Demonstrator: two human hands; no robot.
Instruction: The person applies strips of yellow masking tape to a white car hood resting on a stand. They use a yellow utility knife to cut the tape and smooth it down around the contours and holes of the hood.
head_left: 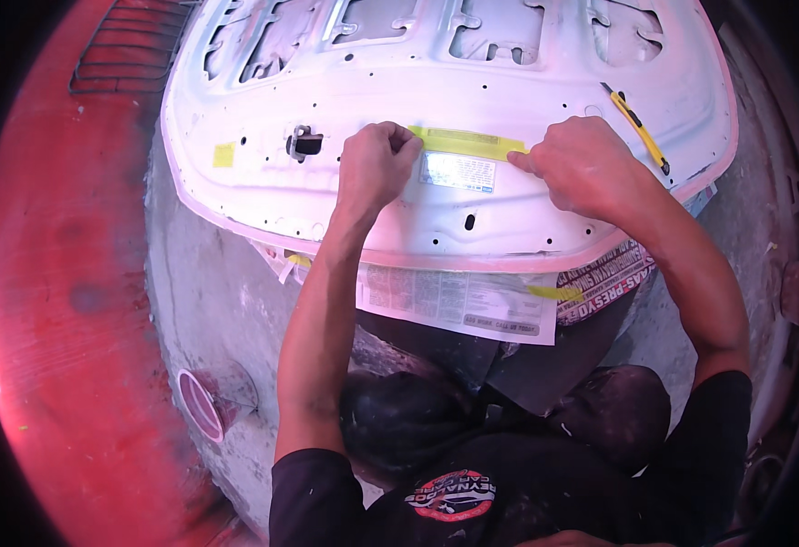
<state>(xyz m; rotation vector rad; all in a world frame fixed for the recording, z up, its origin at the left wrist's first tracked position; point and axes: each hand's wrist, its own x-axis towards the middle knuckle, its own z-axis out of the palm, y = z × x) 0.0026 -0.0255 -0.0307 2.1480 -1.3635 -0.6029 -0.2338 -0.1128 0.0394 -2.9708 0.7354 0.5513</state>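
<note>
A strip of yellow masking tape [468,142] stretches across the white inner side of a car hood [390,211], along the top edge of a silvery label [458,170]. My left hand [379,166] is closed, with thumb and forefinger pinching the strip's left end. At the other end, my right hand [586,166] has its fingers curled and its fingertips on the tape; whether they grip or only press is hard to see. A yellow utility knife [638,129] lies on the hood beyond my right hand. Farther left, a small yellow tape square [224,155] is stuck to the metal.
Taped newspaper sheets [458,301] hang below the hood's near edge, in front of my knees. On the grey concrete floor [190,301] at left lies a tipped plastic tub [208,406]. A red surface [62,273] and a black wire rack [130,46] are beyond it.
</note>
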